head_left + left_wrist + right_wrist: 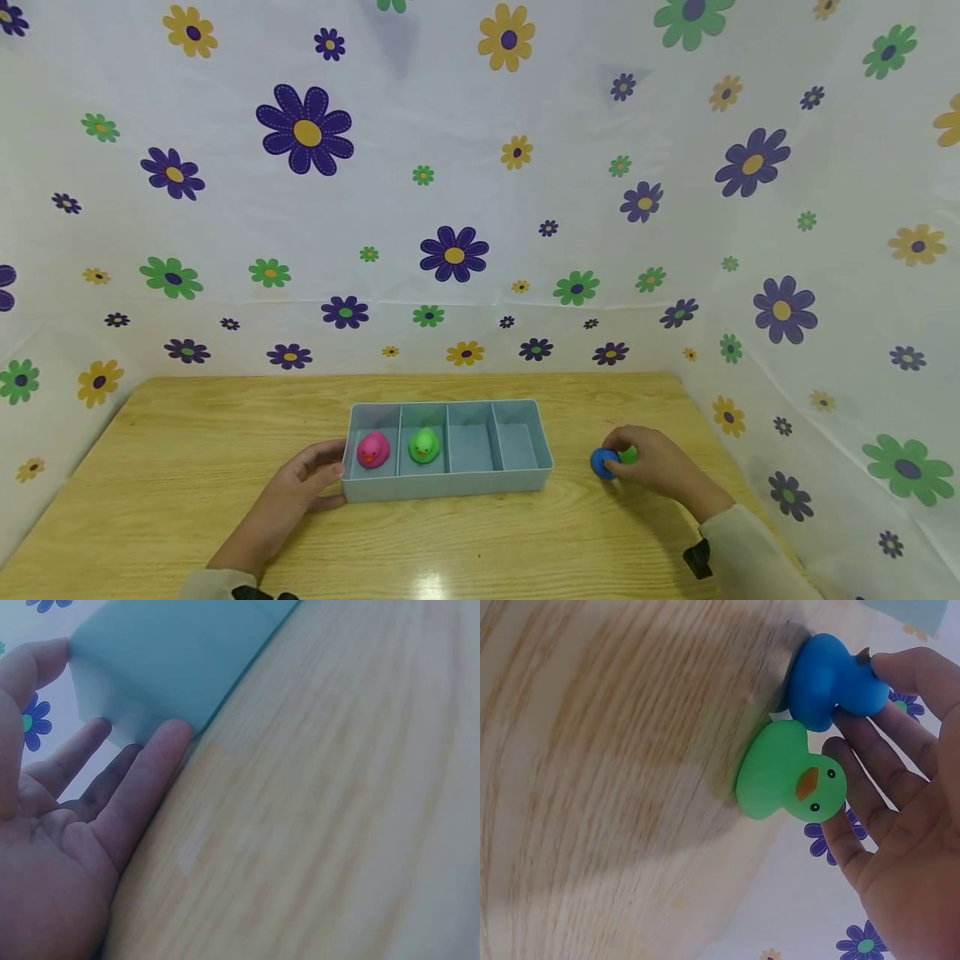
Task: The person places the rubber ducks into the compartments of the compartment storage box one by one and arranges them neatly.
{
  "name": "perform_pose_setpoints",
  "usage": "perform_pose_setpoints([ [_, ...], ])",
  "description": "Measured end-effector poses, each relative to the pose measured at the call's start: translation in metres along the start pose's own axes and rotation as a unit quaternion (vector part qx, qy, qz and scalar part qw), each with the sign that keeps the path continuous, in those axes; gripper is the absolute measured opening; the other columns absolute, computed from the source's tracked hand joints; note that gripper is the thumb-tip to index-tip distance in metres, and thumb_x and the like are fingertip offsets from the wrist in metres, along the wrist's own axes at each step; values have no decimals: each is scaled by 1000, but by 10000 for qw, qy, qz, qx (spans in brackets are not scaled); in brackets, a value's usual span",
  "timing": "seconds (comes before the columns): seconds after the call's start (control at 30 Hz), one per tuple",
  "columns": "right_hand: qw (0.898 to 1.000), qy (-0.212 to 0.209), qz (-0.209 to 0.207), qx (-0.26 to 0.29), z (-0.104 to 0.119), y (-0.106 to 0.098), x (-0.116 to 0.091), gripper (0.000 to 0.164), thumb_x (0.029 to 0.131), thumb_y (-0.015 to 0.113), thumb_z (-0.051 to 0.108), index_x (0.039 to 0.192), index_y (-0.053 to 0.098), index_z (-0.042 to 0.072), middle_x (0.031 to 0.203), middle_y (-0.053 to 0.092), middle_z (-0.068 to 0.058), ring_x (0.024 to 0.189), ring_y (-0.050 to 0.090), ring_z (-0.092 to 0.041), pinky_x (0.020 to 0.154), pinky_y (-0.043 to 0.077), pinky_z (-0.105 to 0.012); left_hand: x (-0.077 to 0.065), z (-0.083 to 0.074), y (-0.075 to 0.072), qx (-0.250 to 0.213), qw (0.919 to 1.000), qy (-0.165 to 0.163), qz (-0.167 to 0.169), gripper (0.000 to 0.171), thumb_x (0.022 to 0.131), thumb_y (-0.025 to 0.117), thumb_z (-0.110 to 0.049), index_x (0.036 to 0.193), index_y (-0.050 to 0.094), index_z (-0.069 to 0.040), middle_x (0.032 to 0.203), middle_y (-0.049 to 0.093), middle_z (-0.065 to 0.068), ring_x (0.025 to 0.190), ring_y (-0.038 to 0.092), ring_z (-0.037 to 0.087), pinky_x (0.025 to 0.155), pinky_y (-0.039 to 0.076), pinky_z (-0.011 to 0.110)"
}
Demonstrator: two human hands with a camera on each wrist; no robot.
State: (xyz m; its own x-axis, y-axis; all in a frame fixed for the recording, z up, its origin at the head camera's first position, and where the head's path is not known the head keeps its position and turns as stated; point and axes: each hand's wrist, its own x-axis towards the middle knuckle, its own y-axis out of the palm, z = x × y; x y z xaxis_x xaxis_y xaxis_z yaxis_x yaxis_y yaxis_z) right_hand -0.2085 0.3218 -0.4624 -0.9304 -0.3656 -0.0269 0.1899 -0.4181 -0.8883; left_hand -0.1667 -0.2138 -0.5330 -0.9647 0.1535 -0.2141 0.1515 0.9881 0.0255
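Note:
The pale blue-grey box (442,486) has a row of compartments. A pink rubber duck (372,450) sits in the leftmost one and a green rubber duck (423,446) in the one beside it. My left hand (300,483) touches the box's left end with extended fingers, as the left wrist view of the box wall (172,667) also shows. Right of the box, my right hand (652,462) pinches a blue rubber duck (825,682) between thumb and fingers. Close beside it stands a second green duck (772,772), partly hidden by the hand in the head view.
The wooden table (480,550) extends around the box. Behind it and along the right side hangs a white sheet (375,208) printed with purple, green and yellow flowers. The box's two right-hand compartments (517,446) show bare floors.

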Motion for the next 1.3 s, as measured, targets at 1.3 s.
perform_pose_setpoints([
  [1.3,9983,-542,202,-35,-1,1,0,30,96,76,22,121,72,6,99,67,7,87,61,-7,79,59,-40,-1,-2,0,-24,10000,44,71,59,104,64,-32,154,44,-8,154,46,17,134,53,34,94,60,40],
])
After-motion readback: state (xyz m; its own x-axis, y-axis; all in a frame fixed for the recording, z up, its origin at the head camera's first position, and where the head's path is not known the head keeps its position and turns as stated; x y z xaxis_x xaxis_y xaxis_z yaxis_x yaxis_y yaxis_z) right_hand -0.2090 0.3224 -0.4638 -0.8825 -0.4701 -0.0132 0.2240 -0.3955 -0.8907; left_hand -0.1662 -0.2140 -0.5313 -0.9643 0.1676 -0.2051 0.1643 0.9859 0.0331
